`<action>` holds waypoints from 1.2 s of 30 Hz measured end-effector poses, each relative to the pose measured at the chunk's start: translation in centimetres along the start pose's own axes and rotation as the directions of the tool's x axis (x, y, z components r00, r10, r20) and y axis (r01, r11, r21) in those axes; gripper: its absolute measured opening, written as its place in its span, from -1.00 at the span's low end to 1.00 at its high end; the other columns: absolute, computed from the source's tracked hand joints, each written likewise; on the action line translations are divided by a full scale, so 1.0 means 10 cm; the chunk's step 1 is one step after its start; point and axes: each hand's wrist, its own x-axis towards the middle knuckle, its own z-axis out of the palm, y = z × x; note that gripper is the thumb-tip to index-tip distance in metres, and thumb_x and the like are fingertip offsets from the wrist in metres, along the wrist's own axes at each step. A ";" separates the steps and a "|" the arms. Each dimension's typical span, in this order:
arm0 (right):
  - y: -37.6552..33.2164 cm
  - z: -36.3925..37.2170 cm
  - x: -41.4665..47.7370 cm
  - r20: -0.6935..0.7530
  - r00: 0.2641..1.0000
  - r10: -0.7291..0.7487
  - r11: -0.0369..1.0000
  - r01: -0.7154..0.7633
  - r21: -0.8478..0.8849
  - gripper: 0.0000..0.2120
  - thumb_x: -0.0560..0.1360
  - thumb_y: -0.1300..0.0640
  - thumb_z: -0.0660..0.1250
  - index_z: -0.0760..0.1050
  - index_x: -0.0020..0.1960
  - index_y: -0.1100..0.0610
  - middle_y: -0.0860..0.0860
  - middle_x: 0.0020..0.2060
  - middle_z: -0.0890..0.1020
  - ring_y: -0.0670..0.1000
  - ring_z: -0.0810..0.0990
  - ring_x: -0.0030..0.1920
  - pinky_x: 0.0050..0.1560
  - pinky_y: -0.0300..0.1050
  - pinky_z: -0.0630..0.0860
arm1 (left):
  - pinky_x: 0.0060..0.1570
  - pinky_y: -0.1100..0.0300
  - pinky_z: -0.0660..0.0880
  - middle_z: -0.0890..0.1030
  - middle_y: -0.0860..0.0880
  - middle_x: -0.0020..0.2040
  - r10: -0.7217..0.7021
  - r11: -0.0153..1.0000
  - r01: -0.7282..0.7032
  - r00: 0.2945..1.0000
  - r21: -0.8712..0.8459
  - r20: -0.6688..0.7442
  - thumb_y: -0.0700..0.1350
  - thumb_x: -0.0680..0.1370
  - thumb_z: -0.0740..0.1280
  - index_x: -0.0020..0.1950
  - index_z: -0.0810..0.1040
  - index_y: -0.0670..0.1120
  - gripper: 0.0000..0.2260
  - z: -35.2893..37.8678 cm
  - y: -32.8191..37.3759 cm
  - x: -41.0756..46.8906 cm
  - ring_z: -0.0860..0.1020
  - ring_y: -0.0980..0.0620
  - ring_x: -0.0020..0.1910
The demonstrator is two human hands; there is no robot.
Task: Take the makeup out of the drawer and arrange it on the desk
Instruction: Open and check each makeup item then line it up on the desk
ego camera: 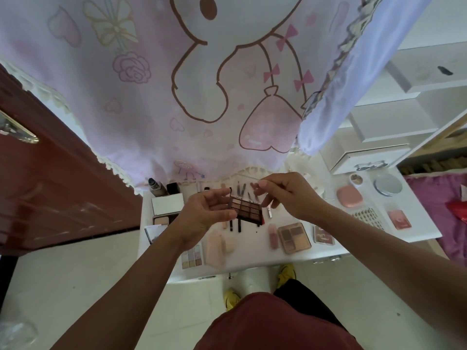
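Note:
A dark eyeshadow palette with brown pans hangs above the white desk. My left hand grips its left edge. My right hand pinches its clear lid, lifted open above the pans. Laid out on the desk below are a pastel palette, a pink sponge case, a pink tube, a rose quad palette, a dark red compact, and several brushes and pencils partly hidden by my hands.
A pink oval compact, a round mirror, a small jar, a stud sheet and a pink card lie at the desk's right. White box and bottles stand left. A cartoon curtain hangs behind; red door at left.

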 end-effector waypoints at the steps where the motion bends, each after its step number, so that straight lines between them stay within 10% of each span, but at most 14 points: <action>1: 0.06 0.00 0.01 -0.012 1.000 0.017 1.000 -0.017 0.000 -0.79 0.61 0.13 0.27 0.65 0.02 0.21 -0.04 -0.16 0.71 -0.02 0.70 -0.26 -0.26 -0.16 0.58 | 0.01 0.15 0.57 0.67 -0.17 0.05 -0.019 1.000 0.019 1.000 0.012 -0.016 -0.35 0.26 0.48 0.25 0.51 -0.22 -0.45 0.00 -0.08 0.01 0.65 -0.09 0.06; 13: 0.98 0.36 0.10 0.130 0.922 0.364 0.931 -0.362 -0.038 -0.85 0.60 0.11 0.30 0.61 -0.05 0.12 0.04 -0.15 0.69 -0.02 0.70 -0.25 -0.29 -0.23 0.55 | -0.17 0.26 0.59 0.66 -0.20 -0.02 -0.272 0.932 0.311 0.940 0.188 -0.207 -0.43 0.39 0.46 0.25 0.51 -0.25 -0.56 0.10 -1.16 0.08 0.64 -0.03 -0.14; 36: 1.45 0.68 0.44 0.287 0.776 0.562 0.824 -0.555 -0.114 -0.78 0.60 0.05 0.30 0.54 0.11 0.20 0.12 -0.04 0.64 0.03 0.66 -0.19 -0.15 -0.09 0.60 | 0.04 -0.13 0.59 0.52 -0.04 -0.26 -0.443 0.781 0.559 0.810 0.278 -0.383 -0.15 0.47 0.41 -0.12 0.55 -0.22 -0.86 0.32 -1.74 0.27 0.56 -0.01 -0.30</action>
